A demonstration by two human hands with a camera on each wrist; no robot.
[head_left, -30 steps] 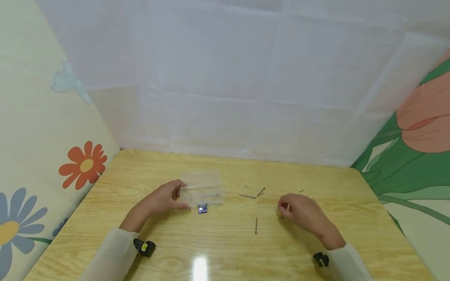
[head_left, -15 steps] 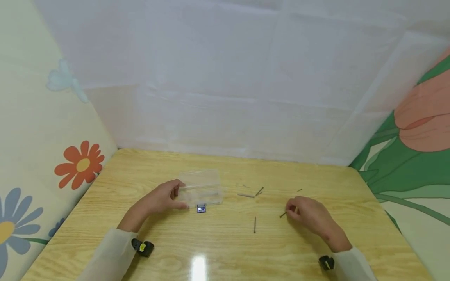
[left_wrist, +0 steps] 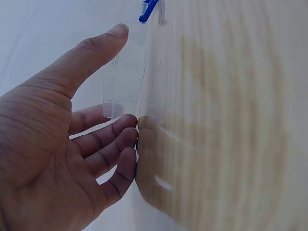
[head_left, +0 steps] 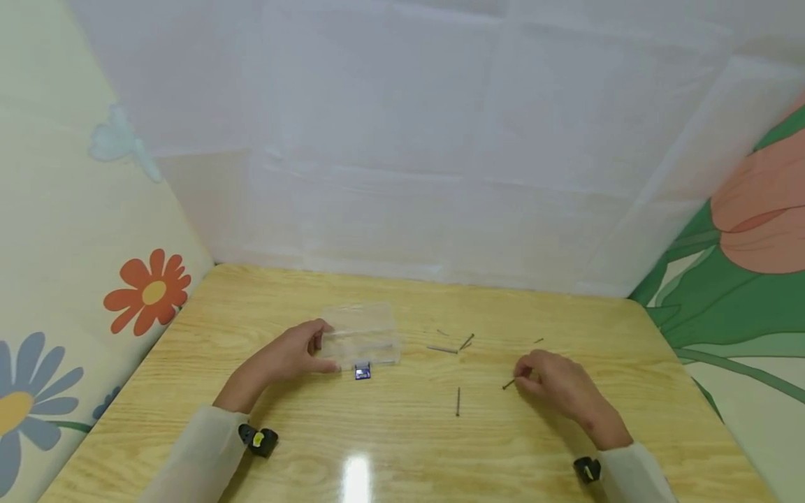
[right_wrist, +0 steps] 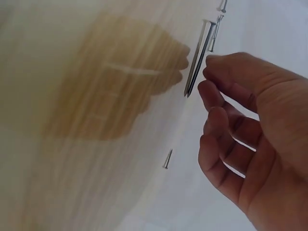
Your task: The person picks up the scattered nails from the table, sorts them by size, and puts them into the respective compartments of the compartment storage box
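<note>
A clear plastic box [head_left: 360, 335] with a blue clasp [head_left: 362, 372] at its front stands left of centre. My left hand [head_left: 295, 356] holds its left side, thumb at the front corner and fingers behind. The left wrist view shows the index fingertip against the box's corner [left_wrist: 113, 108]. At the right, my right hand [head_left: 562, 388] hovers with loosely curled fingers just beside a nail [head_left: 508, 385]. In the right wrist view a narrow gap separates the long nail [right_wrist: 203, 55] from the thumb and index fingertips. Part of that nail is hidden from the head view.
Several more nails lie around: one upright in view [head_left: 458, 402] at the centre front, a small cluster [head_left: 465, 342] right of the box, and a tiny nail [head_left: 539, 341] beyond the right hand. A wood-grain table [head_left: 402, 447] meets a white sheet [head_left: 402, 209] behind.
My right hand has moved slightly right, uncovering the nail that was mostly hidden under its fingers a second ago. The left hand stays at the box.
</note>
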